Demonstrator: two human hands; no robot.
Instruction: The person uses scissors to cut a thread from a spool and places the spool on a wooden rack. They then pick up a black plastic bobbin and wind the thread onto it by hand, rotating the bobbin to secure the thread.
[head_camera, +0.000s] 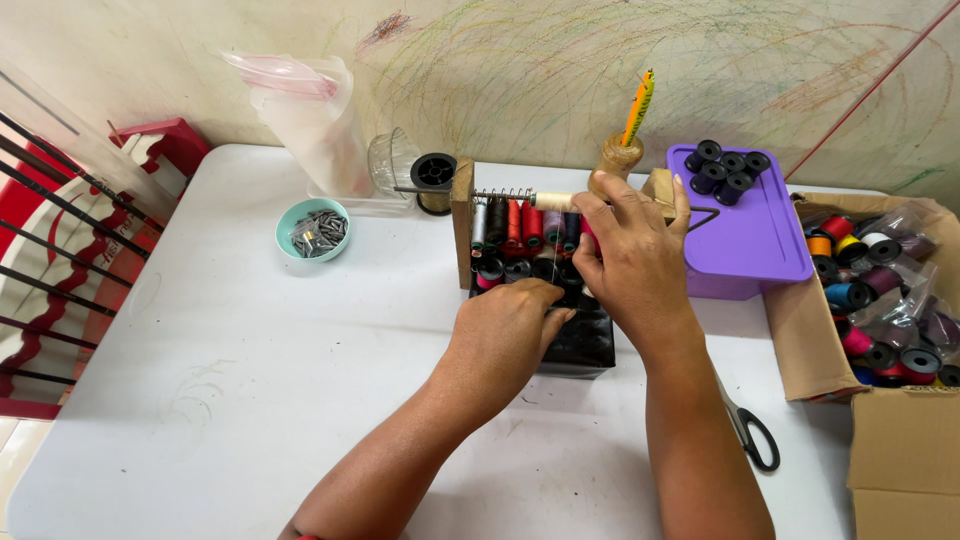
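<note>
I see my left hand (505, 330) curled nearly shut, fingertips pinching what looks like a thin thread over the black tray (585, 340) of spools at table centre. Right hand (630, 255) is bent at the wrist, fingers closed round a pink spool (588, 238) on the wooden rack (462, 220). Scissors (750, 435) lie beside my right forearm.
</note>
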